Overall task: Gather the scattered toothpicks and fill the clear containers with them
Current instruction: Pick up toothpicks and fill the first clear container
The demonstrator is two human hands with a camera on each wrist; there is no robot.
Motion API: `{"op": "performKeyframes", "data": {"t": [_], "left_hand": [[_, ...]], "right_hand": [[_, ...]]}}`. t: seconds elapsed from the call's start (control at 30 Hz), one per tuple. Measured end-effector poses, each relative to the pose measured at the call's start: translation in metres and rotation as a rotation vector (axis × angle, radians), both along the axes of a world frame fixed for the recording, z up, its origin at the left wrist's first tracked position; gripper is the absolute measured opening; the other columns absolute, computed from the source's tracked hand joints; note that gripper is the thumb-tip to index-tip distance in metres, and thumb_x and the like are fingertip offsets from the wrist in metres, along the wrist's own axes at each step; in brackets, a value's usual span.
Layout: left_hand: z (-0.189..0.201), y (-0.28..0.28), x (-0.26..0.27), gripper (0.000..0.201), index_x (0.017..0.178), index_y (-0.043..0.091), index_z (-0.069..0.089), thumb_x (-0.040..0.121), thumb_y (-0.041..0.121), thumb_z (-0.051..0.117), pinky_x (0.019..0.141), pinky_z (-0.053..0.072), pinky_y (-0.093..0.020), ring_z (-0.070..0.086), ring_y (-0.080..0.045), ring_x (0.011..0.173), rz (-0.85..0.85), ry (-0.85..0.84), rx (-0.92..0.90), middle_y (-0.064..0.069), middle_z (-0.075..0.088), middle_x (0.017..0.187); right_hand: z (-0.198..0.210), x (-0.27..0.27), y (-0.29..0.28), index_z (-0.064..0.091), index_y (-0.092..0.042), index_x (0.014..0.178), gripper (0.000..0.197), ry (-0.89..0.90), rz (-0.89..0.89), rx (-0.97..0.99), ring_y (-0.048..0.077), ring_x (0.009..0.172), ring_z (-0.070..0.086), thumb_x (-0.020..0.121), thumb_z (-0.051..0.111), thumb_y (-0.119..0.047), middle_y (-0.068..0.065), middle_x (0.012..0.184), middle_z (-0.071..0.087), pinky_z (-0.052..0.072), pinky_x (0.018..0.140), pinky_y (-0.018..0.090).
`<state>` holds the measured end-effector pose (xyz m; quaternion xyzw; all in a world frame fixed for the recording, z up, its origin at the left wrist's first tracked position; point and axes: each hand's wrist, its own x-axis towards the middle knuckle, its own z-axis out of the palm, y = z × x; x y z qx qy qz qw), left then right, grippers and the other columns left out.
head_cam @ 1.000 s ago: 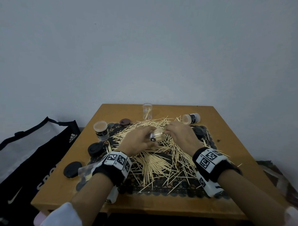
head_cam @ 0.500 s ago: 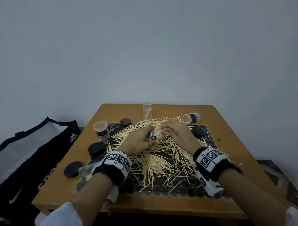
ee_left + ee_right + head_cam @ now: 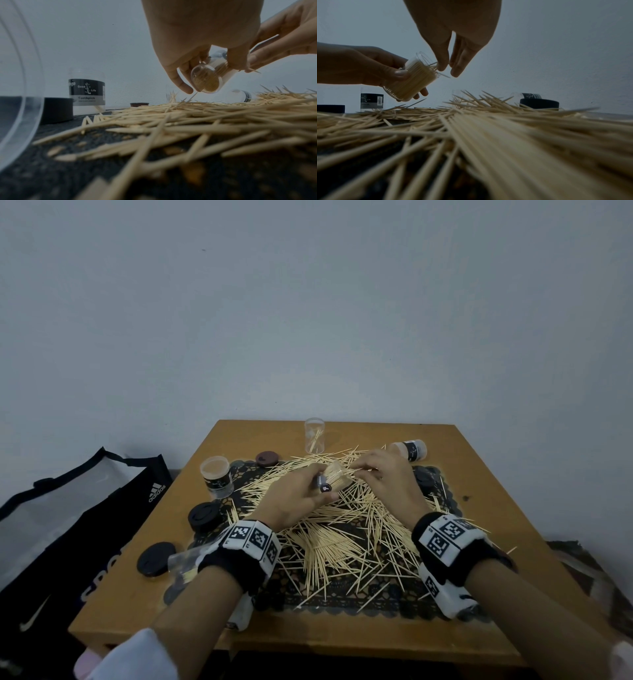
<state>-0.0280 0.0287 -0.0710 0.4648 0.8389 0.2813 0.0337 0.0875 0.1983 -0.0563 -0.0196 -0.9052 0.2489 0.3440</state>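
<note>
Holding the clear container (image 3: 410, 79) tilted above the pile, my left hand (image 3: 294, 501) has its thumb and fingers curled round the wall, mouth turned toward my right hand (image 3: 383, 477). It looks packed nearly full with upright rows of toothpicks, and a few stick out past the rim. My right fingertips (image 3: 442, 66) sit at that mouth, straight and close together, apparently nudging those strays in; whether they pinch a pick I cannot tell.

By my reckoning the job is somewhere in its middle. One container is close to done, yet a wide heap of scattered toothpicks (image 3: 342, 529) covers most of the dark lace mat (image 3: 342, 604) beneath my wrists, so most of the gathering is left.

Farther out, a labelled container (image 3: 216, 475) stands upright on the left side of the mat; its top looks tan from above, but how full it is I cannot say. An unlabelled clear tub (image 3: 315, 435) at the far edge of the wooden table (image 3: 496, 559) holds only a few picks. Another labelled container (image 3: 411, 450) lies on its side at the far right, its contents unclear. A further clear one (image 3: 183, 565) lies by my left wristband.

Black lids (image 3: 205, 515) rest at the left, a small brown lid (image 3: 266, 458) sits beyond the standing container, and a black bag (image 3: 102, 525) slumps beside the table.
</note>
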Motion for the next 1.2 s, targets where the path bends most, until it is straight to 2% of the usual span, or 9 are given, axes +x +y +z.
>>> {"op": "performKeyframes", "data": {"t": [0.07, 0.2, 0.37, 0.47, 0.7, 0.93, 1.0, 1.07, 1.2], "left_hand": [[-0.001, 0.0, -0.001, 0.057, 0.135, 0.022, 0.046, 0.09, 0.053, 0.058, 0.069, 0.037, -0.028, 0.054, -0.015, 0.086, -0.044, -0.033, -0.011, 0.005, 0.059, 0.101], [-0.004, 0.002, -0.003, 0.054, 0.131, 0.021, 0.049, 0.089, 0.053, 0.06, 0.069, 0.041, -0.032, 0.056, -0.018, 0.081, -0.119, -0.049, -0.034, 0.003, 0.061, 0.096], [-0.006, 0.001, -0.004, 0.053, 0.131, 0.019, 0.049, 0.091, 0.052, 0.059, 0.065, 0.038, -0.028, 0.052, -0.011, 0.076, -0.084, -0.055, 0.012, 0.01, 0.056, 0.089], [-0.005, 0.001, -0.003, 0.057, 0.135, 0.019, 0.046, 0.091, 0.052, 0.058, 0.065, 0.035, -0.026, 0.049, -0.007, 0.077, -0.018, -0.048, 0.04, 0.015, 0.051, 0.088], [-0.003, 0.001, -0.001, 0.057, 0.131, 0.018, 0.048, 0.09, 0.056, 0.057, 0.068, 0.045, -0.035, 0.055, -0.014, 0.076, -0.082, -0.085, 0.014, 0.007, 0.058, 0.089], [-0.001, -0.001, -0.001, 0.058, 0.136, 0.017, 0.045, 0.091, 0.052, 0.057, 0.07, 0.043, -0.028, 0.055, -0.011, 0.082, 0.017, -0.019, 0.057, 0.005, 0.06, 0.101], [0.0, -0.002, -0.002, 0.059, 0.137, 0.016, 0.045, 0.092, 0.051, 0.056, 0.074, 0.045, -0.03, 0.056, -0.014, 0.088, 0.078, 0.046, 0.073, 0.001, 0.062, 0.108], [0.002, -0.003, -0.003, 0.06, 0.138, 0.014, 0.044, 0.092, 0.052, 0.055, 0.078, 0.046, -0.032, 0.056, -0.016, 0.093, 0.12, 0.078, 0.087, -0.001, 0.061, 0.112], [0.0, -0.004, -0.006, 0.061, 0.137, 0.016, 0.045, 0.091, 0.054, 0.055, 0.079, 0.045, -0.033, 0.057, -0.019, 0.099, 0.144, 0.122, 0.081, -0.003, 0.061, 0.113]], "right_hand": [[0.002, 0.0, 0.0, 0.074, -0.005, 0.094, 0.014, 0.064, 0.006, 0.027, -0.027, 0.093, 0.04, 0.083, 0.068, 0.002, 0.006, 0.092, 0.071, 0.035, 0.081, 0.001], [0.002, 0.001, -0.003, 0.076, -0.003, 0.088, 0.016, 0.078, 0.103, 0.079, -0.028, 0.092, 0.041, 0.079, 0.068, 0.008, 0.006, 0.086, 0.073, 0.031, 0.08, -0.003], [0.001, 0.002, -0.004, 0.074, -0.015, 0.1, 0.033, 0.074, 0.032, 0.088, -0.001, 0.09, 0.057, 0.084, 0.058, 0.009, -0.003, 0.099, 0.073, 0.052, 0.077, 0.027], [0.001, 0.002, -0.005, 0.071, -0.015, 0.105, 0.033, 0.05, -0.008, 0.061, 0.001, 0.083, 0.049, 0.085, 0.055, 0.006, -0.004, 0.103, 0.068, 0.047, 0.07, 0.021], [-0.002, -0.002, -0.002, 0.075, -0.012, 0.101, 0.016, 0.047, 0.094, 0.077, 0.012, 0.083, 0.062, 0.088, 0.066, -0.009, -0.001, 0.092, 0.071, 0.051, 0.071, 0.031], [0.0, -0.001, -0.002, 0.07, -0.018, 0.101, 0.012, 0.057, -0.041, 0.023, -0.012, 0.078, 0.05, 0.089, 0.067, -0.017, -0.01, 0.091, 0.067, 0.037, 0.066, 0.007], [-0.002, -0.001, 0.0, 0.068, -0.021, 0.103, 0.014, -0.06, -0.081, 0.077, -0.008, 0.078, 0.049, 0.09, 0.066, -0.019, -0.011, 0.095, 0.065, 0.042, 0.07, 0.011], [-0.005, -0.001, 0.001, 0.065, -0.023, 0.111, 0.022, -0.28, -0.021, 0.16, 0.001, 0.095, 0.052, 0.09, 0.065, -0.029, -0.01, 0.106, 0.064, 0.048, 0.083, 0.027], [-0.012, -0.005, -0.003, 0.048, -0.027, 0.138, 0.056, -0.655, 0.137, 0.386, 0.012, 0.118, 0.043, 0.089, 0.055, -0.054, -0.009, 0.131, 0.055, 0.038, 0.096, 0.035]]}}
